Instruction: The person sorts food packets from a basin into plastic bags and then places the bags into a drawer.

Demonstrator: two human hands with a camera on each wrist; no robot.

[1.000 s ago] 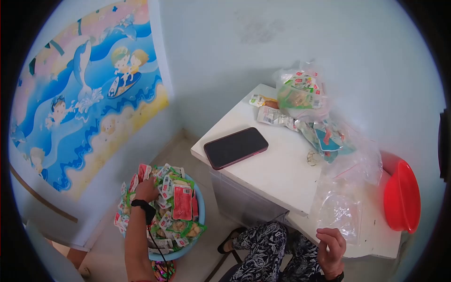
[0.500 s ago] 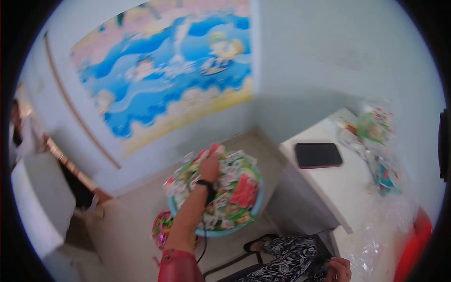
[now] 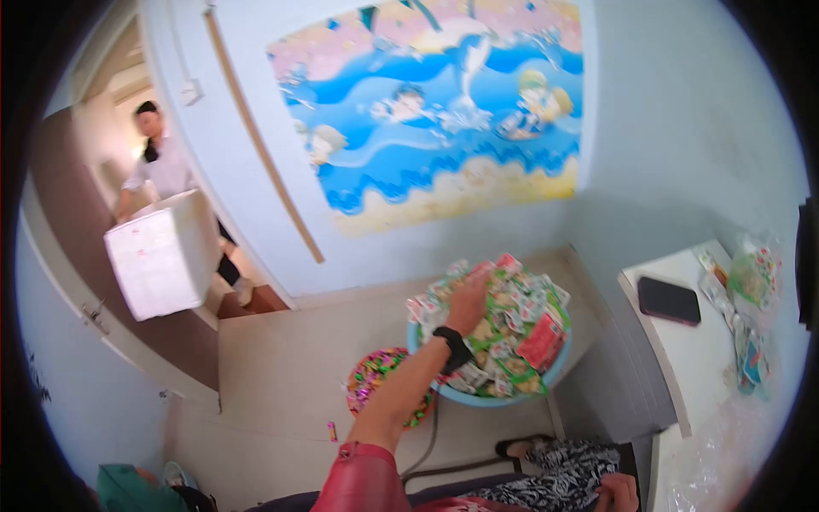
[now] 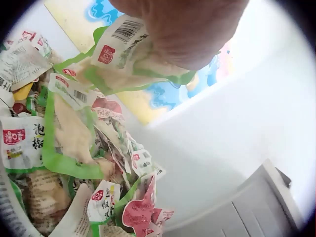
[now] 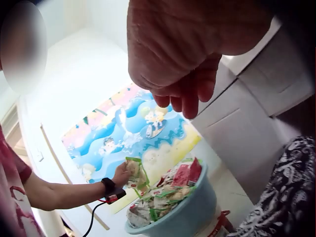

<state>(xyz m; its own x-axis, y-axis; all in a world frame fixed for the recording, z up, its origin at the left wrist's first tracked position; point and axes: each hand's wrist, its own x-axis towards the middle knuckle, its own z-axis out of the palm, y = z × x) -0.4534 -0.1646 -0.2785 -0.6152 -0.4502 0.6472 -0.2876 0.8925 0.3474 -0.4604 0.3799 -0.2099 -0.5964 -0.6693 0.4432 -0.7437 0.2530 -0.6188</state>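
Observation:
My left hand [image 3: 467,305] is over a light-blue tub [image 3: 478,399] heaped with small snack packets [image 3: 516,307]. It grips one green-edged clear packet [image 5: 136,173] of pale food, held up above the heap in the right wrist view. Close up in the left wrist view, the same packet [image 4: 116,74] shows a barcode and a red logo; the fingertips are hidden behind the hand. My right hand [image 3: 616,492] hangs near the patterned trousers at the lower right. Its fingers [image 5: 187,101] are loosely curled with nothing in them.
A round container of colourful wrapped sweets [image 3: 374,375] stands left of the tub, one wrapped piece [image 3: 332,431] on the floor. The white table [image 3: 682,367] at right bears a phone [image 3: 668,301] and plastic bags [image 3: 755,273]. A person at the doorway carries a white box [image 3: 162,256].
The head view has swung left, bringing the doorway and a person with a white box into sight. My left hand stays over the tub; my right hand sits lower in view.

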